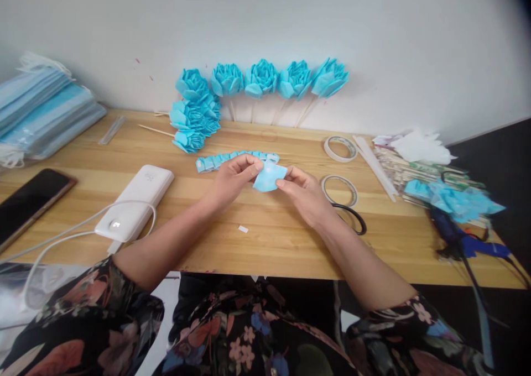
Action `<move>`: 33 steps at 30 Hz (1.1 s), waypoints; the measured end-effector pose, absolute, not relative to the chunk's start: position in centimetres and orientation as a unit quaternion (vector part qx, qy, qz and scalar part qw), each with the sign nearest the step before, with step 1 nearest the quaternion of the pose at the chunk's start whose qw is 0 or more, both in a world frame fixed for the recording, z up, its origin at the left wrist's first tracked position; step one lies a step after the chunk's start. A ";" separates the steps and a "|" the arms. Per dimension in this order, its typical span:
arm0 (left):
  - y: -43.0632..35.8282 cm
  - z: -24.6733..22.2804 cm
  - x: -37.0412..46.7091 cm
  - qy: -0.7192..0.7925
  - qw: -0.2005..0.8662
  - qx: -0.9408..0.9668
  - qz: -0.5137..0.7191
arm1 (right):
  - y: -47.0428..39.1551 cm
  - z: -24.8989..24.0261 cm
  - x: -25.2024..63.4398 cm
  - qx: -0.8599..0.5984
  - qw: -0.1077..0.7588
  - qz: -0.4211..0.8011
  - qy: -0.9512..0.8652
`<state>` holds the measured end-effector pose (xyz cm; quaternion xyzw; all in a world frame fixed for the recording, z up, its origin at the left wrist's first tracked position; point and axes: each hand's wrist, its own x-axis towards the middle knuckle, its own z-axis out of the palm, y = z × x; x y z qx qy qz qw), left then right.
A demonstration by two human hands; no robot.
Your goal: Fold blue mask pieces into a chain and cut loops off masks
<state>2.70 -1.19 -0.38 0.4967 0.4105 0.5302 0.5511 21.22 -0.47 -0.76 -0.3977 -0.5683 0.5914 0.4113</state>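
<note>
A small light-blue piece [269,177] is held between my two hands above the middle of the table. My left hand [239,176] pinches its upper left edge between thumb and fingers. On the right side, my right hand [302,191] grips it with the thumb in front and the fingers behind. Just behind my left hand lies a row of folded blue pieces [211,162], partly covered by that hand. Blue flowers on sticks [261,78] lean against the wall, and more blue flowers [188,116] are piled to their left.
Rolls of tape [340,149], a black ring [359,219] and white sticks [375,168] lie right. Beyond are blue scraps [456,198] and a blue-handled tool [485,247]. A white power bank [135,203] with a cable, a phone [31,202] and packed masks [45,110] occupy the left.
</note>
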 end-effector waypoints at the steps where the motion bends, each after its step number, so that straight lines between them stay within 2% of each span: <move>1: -1.2 -0.4 2.7 0.406 0.558 0.495 0.528 | -0.5 -0.8 21.3 -0.395 0.424 0.584 -0.568; 7: -1.2 -0.5 2.6 0.385 0.574 0.501 0.521 | -0.4 -0.7 21.4 -0.382 0.451 0.577 -0.565; 13: -1.2 -0.3 2.7 0.389 0.538 0.545 0.512 | -0.3 -0.7 21.4 -0.354 0.392 0.656 -0.540; 17: -1.2 -0.2 2.7 0.412 0.523 0.554 0.500 | -0.3 -1.1 21.6 -0.387 0.373 0.641 -0.548; 33: -1.0 -0.5 2.5 0.399 0.528 0.532 0.528 | 0.2 -1.1 21.7 -0.398 0.468 0.564 -0.552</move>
